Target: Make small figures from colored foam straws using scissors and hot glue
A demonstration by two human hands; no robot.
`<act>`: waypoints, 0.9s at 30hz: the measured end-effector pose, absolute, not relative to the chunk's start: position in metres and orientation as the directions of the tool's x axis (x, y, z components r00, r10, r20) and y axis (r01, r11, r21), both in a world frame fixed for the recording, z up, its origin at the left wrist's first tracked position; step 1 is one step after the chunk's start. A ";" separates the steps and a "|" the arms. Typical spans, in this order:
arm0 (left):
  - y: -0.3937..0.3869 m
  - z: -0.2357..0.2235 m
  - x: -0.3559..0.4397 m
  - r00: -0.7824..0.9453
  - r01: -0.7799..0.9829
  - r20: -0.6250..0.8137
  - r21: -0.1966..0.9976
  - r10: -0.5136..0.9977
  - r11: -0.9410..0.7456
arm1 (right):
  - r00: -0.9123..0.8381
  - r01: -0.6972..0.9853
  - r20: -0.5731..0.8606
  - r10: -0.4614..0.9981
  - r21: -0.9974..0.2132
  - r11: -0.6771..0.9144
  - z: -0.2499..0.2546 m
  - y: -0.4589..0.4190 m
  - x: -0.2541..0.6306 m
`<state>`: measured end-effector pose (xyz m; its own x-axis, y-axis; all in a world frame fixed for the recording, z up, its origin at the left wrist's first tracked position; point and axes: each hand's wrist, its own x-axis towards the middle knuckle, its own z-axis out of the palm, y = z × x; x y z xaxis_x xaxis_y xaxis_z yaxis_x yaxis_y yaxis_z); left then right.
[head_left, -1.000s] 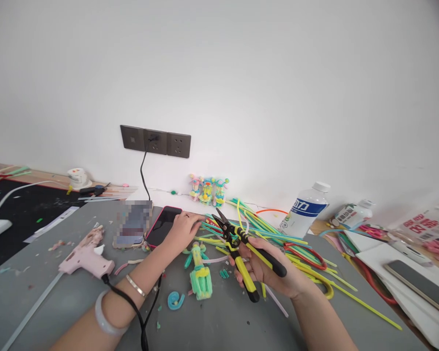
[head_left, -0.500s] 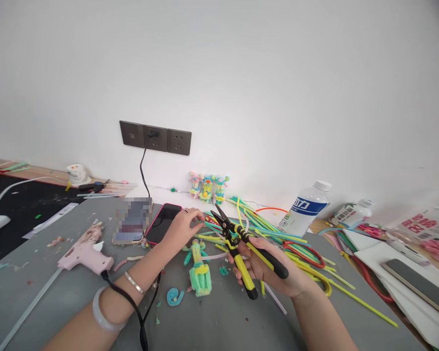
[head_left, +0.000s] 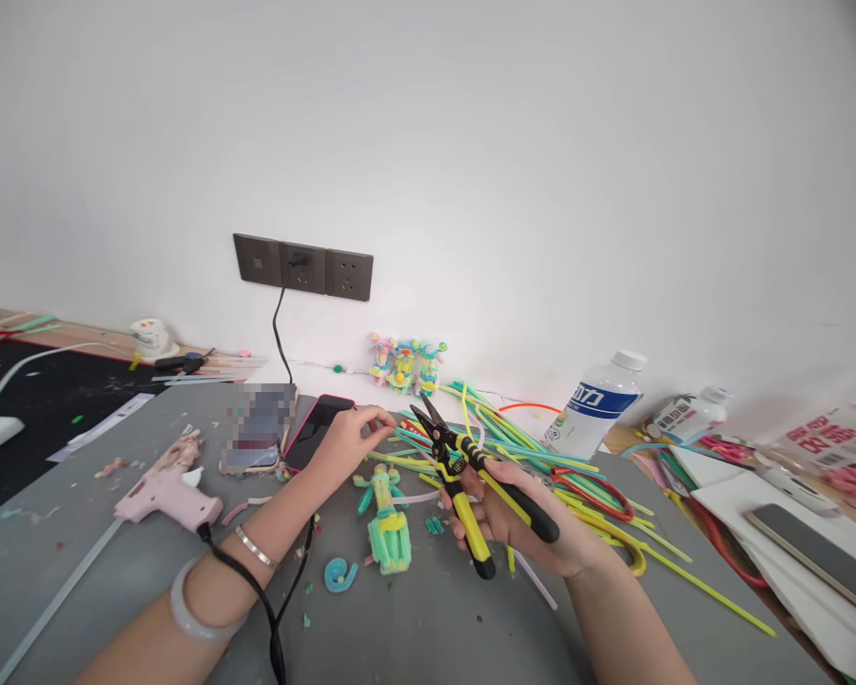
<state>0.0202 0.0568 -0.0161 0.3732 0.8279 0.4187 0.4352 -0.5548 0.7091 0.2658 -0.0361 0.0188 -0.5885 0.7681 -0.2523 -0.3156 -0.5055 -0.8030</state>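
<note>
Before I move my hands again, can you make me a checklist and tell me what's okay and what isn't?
1. Cutters held in the right hand: ok.
2. Cutter blades closed: not ok, the tips stand apart.
3. Left hand out from between the blades: ok, a gap shows beside them.
4. Black cable off the left forearm: not ok, it crosses over it.
5. Green-and-yellow figure not touched by either hand: ok, it lies between them.
6. Pink glue gun cool: cannot tell by looking.
</note>
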 end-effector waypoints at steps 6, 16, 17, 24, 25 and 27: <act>0.057 -0.017 0.019 0.368 0.457 0.406 0.705 0.837 -0.543 | -0.613 -0.228 -0.293 0.733 -0.824 -0.520 0.027 -0.041 0.266; 0.059 -0.019 0.018 0.409 0.416 0.437 0.692 0.801 -0.590 | -0.645 -0.165 -0.329 0.689 -0.821 -0.547 0.020 -0.044 0.269; 0.059 -0.019 0.018 0.410 0.413 0.444 0.689 0.797 -0.596 | -0.639 -0.167 -0.334 0.693 -0.819 -0.548 0.020 -0.044 0.267; 0.056 -0.015 0.019 0.390 0.403 0.461 0.693 0.797 -0.598 | -0.604 -0.143 -0.359 0.712 -0.829 -0.540 0.014 -0.045 0.256; 0.056 -0.015 0.019 0.392 0.399 0.462 0.694 0.796 -0.600 | -0.594 -0.132 -0.359 0.720 -0.840 -0.527 0.013 -0.046 0.254; 0.055 -0.014 0.019 0.397 0.399 0.459 0.693 0.794 -0.600 | -0.572 -0.125 -0.349 0.742 -0.857 -0.500 0.013 -0.047 0.251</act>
<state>0.0193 0.0554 -0.0145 0.3974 0.7943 0.4594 0.3989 -0.6004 0.6931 0.2511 -0.0475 0.0128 -0.5723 0.7420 -0.3491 -0.1254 -0.4999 -0.8570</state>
